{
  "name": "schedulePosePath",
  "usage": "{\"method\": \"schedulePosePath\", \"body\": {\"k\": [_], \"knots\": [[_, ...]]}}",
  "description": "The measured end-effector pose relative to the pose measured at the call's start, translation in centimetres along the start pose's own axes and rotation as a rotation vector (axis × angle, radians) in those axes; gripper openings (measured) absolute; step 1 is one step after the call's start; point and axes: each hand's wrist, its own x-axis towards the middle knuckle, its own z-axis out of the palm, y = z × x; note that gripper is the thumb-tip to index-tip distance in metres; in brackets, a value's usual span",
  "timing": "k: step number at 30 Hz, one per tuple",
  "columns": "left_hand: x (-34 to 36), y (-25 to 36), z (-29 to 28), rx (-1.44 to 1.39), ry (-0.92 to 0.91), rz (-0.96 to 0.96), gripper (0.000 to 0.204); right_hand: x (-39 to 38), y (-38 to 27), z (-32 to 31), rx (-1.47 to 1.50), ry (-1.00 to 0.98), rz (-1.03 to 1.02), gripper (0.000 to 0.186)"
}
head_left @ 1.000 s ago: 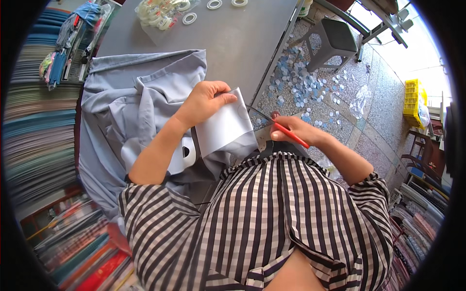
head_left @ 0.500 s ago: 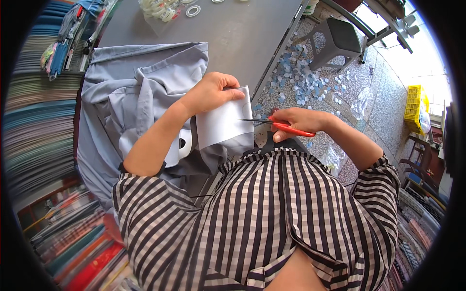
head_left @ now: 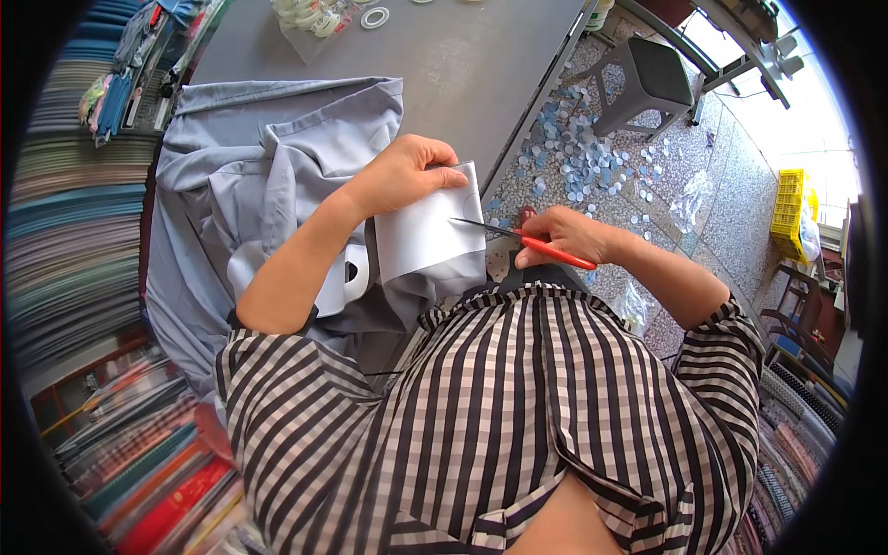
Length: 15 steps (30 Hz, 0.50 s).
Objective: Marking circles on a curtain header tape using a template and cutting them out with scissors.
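My left hand [head_left: 412, 172] pinches the upper edge of a grey curtain's white-backed band [head_left: 427, 231], thumb on the white face. A faint curved line shows near the band's right edge. Closed round red-handled scissors [head_left: 555, 252], my right hand [head_left: 566, 236] keeps their dark blades pointing left onto the white face. Whether the blade tips pass through the cloth cannot be made out. The rest of the grey curtain [head_left: 222, 180] lies bunched on the table to the left. Below my left forearm, a white part of it has a round hole [head_left: 351, 272].
The grey table [head_left: 444, 55] carries a clear bag of white rings [head_left: 310, 17] and a loose white ring [head_left: 375, 18]. Many small cloth discs [head_left: 578, 153] litter the floor near a grey stool [head_left: 643, 83]. Stacked fabrics [head_left: 83, 222] line the left; a yellow crate [head_left: 789, 213] stands right.
The scissors have tilted, their handles dropping slightly and the blade tips rising a little on the white band. My left hand keeps nearly the same place and hold.
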Motion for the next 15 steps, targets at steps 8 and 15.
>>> {"method": "schedulePosePath", "body": {"k": [8,15], "knots": [[-0.9,-0.5,0.7,-0.157,0.148,-0.027,0.013,-0.2,-0.1,2.0,0.405,-0.021,0.090,0.055],[-1.3,-0.7,1.4,-0.170,0.124,-0.035,0.016,1.5,-0.1,3.9,0.109,0.183,-0.115,0.038]]}}
